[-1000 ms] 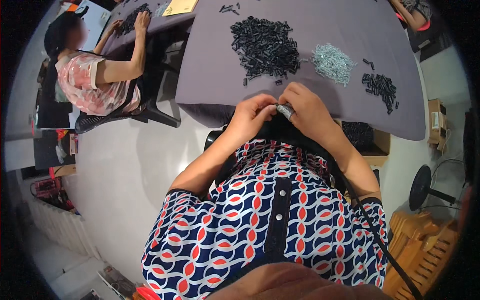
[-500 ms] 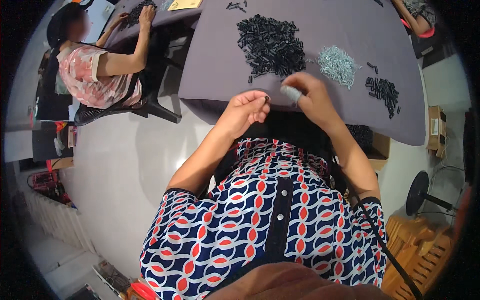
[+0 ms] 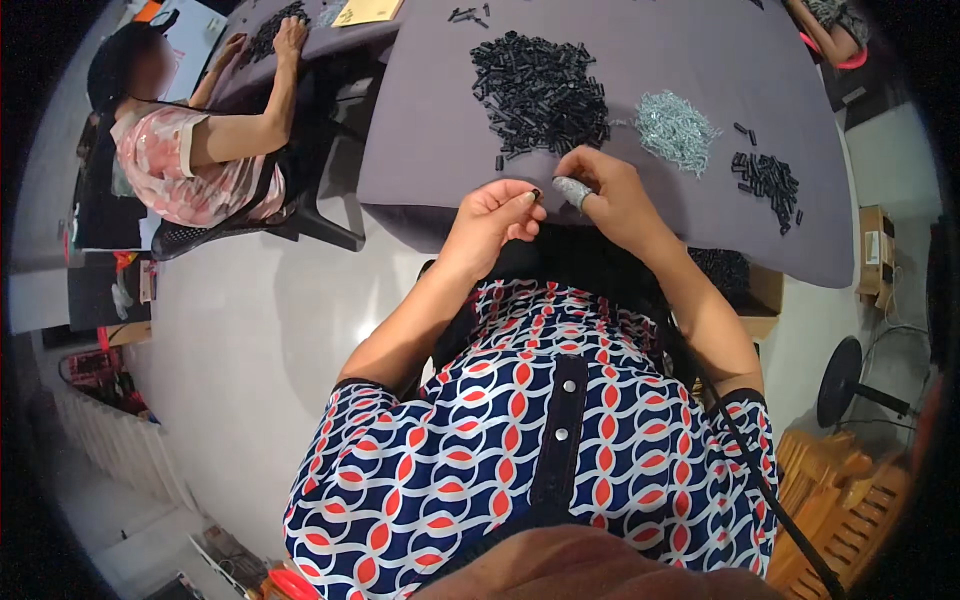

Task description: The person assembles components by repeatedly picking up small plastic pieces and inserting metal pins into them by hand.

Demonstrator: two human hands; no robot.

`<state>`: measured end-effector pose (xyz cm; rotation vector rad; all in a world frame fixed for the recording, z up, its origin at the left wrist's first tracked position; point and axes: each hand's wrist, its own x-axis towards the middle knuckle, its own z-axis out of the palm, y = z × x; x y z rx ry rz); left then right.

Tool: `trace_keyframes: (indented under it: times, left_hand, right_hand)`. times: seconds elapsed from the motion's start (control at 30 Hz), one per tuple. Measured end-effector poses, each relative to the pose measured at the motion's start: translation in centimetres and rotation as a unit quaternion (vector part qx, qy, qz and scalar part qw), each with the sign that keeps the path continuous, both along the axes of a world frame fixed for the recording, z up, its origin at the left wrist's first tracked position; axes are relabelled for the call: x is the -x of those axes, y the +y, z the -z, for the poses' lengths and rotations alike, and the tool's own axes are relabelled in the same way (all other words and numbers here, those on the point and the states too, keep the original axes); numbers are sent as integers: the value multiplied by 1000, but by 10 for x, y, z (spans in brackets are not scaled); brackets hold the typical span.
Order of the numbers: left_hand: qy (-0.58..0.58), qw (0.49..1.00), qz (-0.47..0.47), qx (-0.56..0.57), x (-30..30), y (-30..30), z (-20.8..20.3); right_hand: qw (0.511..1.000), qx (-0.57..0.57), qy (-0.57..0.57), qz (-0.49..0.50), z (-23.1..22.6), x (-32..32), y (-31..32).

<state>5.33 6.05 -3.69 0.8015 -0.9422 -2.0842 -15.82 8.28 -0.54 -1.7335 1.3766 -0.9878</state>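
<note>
In the head view, holds a small black piece [image 3: 537, 194] pinched between thumb and forefinger of the left hand [image 3: 497, 217], thus just left of the right hand [image 3: 612, 197] and apart from it. Cannot tell the piece's long axis, being mostly covered by the fingers. Curls the right hand's fingers near a grey-wrapped thumb [image 3: 572, 192]; cannot tell whether gripping anything there. Has both hands about the near edge of the cloth-covered table [image 3: 420, 150], to the right of its near left corner. Has a large black heap [image 3: 540, 95] beyond both hands, in from that edge; also a silver heap [image 3: 678, 132] farther right, nearer the right hand, and a smaller black heap [image 3: 765, 182] toward the right edge.
</note>
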Motion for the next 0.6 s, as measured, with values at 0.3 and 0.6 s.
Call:
trace_keyframes:
  times: [0.3,0.6]
  left_hand:
    - [-77,993,15,91,14,6,-8]
    - [-86,993,75,26,13,3,-14]
  right_hand:
    - [976,-92,-197,-26,-2,4,13]
    - [976,181,71,-94,-9,13,18]
